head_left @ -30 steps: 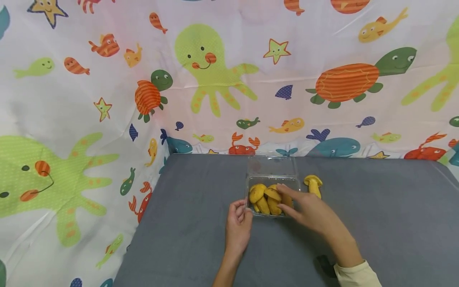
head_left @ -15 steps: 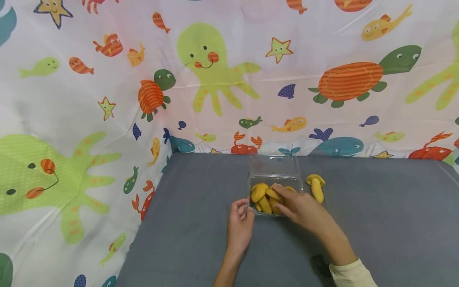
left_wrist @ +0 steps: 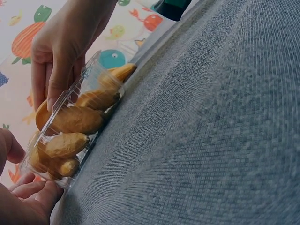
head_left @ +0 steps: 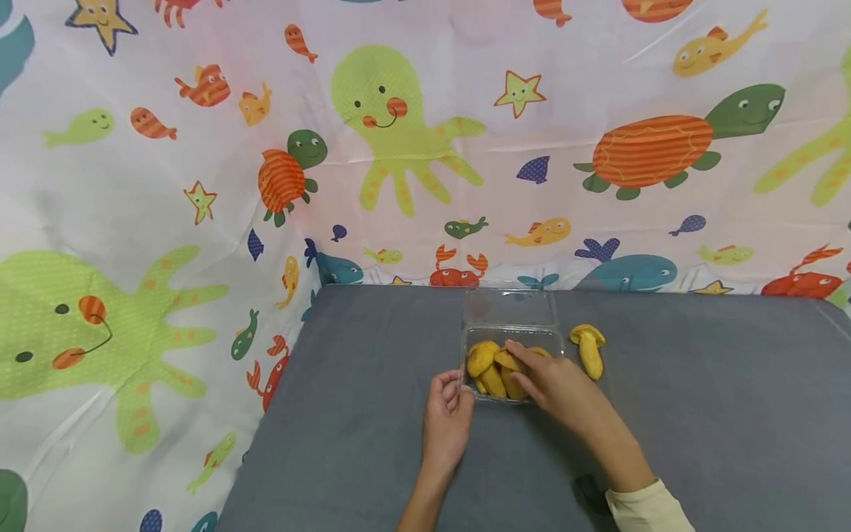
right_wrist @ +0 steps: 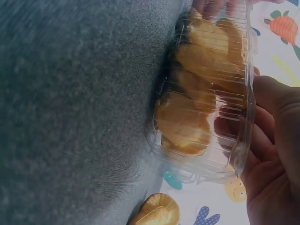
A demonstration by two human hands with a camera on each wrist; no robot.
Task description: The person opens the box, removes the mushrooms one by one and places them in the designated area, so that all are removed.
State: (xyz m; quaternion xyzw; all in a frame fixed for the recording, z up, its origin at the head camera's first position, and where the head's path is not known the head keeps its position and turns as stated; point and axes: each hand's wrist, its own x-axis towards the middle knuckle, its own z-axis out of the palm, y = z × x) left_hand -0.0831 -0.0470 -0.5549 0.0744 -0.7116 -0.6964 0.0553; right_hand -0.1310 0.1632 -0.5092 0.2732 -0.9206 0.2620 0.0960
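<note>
A left hand (head_left: 447,421) pinches the near edge of an open clear plastic clamshell (head_left: 510,326) as the right hand (head_left: 565,391) reaches inside, pinching 1 yellow mushroom (head_left: 508,360). Beyond the right hand, 1 loose mushroom (head_left: 589,352) lies on gray fabric (head_left: 705,399).

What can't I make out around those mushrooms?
Head view: part of the yellow mushrooms inside the clear plastic box, behind the right hand.
Right wrist view: the lone yellow mushroom, cut off by the bottom edge.
Left wrist view: the dark green object, cut off by the top edge.
</note>
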